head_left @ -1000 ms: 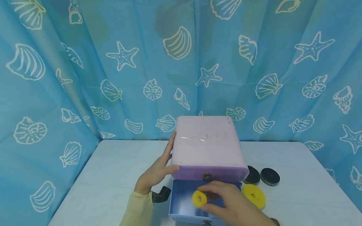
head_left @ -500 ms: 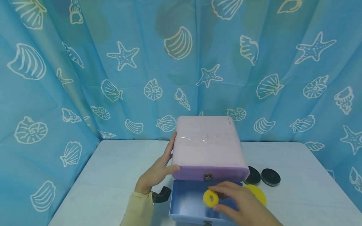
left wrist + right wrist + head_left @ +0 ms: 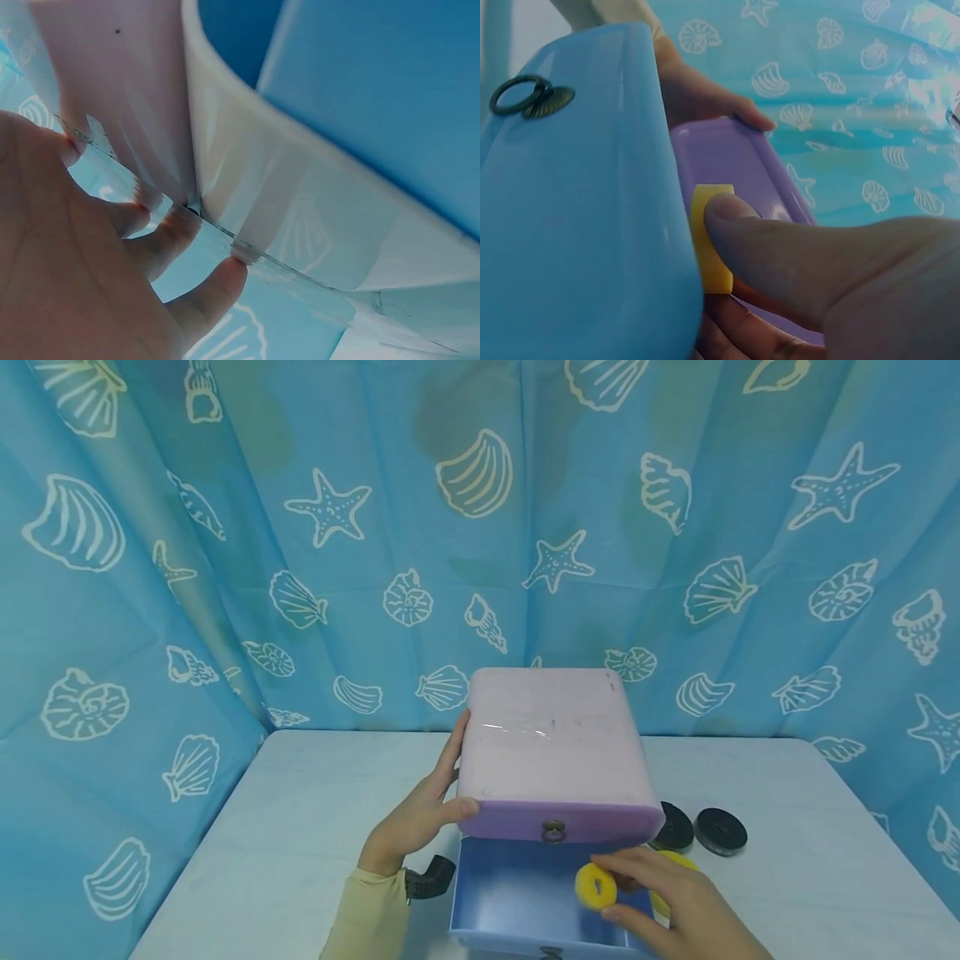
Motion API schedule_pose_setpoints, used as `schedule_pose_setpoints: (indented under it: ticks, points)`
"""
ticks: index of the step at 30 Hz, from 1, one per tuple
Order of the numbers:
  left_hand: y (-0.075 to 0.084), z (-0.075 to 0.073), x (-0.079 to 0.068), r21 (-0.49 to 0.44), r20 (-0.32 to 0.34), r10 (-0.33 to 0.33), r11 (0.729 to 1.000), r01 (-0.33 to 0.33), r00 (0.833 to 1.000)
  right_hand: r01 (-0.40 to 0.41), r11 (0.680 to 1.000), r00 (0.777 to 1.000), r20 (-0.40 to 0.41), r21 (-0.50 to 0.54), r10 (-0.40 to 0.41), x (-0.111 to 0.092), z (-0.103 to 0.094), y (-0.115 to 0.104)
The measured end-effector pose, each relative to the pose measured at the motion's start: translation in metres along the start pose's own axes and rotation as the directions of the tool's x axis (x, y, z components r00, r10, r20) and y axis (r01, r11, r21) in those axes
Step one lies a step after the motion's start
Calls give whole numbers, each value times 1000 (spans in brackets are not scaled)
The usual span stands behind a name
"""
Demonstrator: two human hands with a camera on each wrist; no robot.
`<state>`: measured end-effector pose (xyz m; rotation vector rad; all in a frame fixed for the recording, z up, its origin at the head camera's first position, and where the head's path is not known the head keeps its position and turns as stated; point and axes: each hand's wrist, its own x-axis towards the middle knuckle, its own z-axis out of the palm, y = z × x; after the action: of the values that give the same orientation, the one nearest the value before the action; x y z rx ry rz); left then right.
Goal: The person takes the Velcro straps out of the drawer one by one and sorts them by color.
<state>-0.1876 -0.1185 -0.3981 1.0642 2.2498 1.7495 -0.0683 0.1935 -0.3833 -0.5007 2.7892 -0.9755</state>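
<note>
My right hand [image 3: 678, 897] pinches a small thick yellow ring [image 3: 597, 887] between thumb and fingers. It holds the ring over the right part of a pulled-out blue drawer [image 3: 517, 893]. In the right wrist view the ring [image 3: 714, 240] appears edge-on beside the blue drawer front [image 3: 592, 202]. My left hand [image 3: 416, 818] lies against the left side of a small drawer box [image 3: 555, 735] with a pale pink top, its thumb at the front corner. The left wrist view shows the fingertips [image 3: 229, 274] touching the box's side. The purple upper drawer [image 3: 517, 821] is closed.
Two black discs [image 3: 721, 832] lie right of the box on the white table [image 3: 322, 827]. A larger yellow disc [image 3: 662, 906] is partly hidden behind my right hand. A blue curtain with shell prints [image 3: 420, 527] hangs behind the table.
My right hand has moved to the right with the yellow ring, from the drawer's middle toward its right side, covering more of the yellow disc. My left hand stays on the box.
</note>
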Motion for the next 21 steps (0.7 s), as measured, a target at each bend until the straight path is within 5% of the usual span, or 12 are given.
schedule_pose_setpoints:
  ticks: [21]
  points:
    - [-1, -1, 0, 2, 13, 21, 1000, -21, 1000, -178, 982, 964, -213, -61, 162, -19, -10, 31]
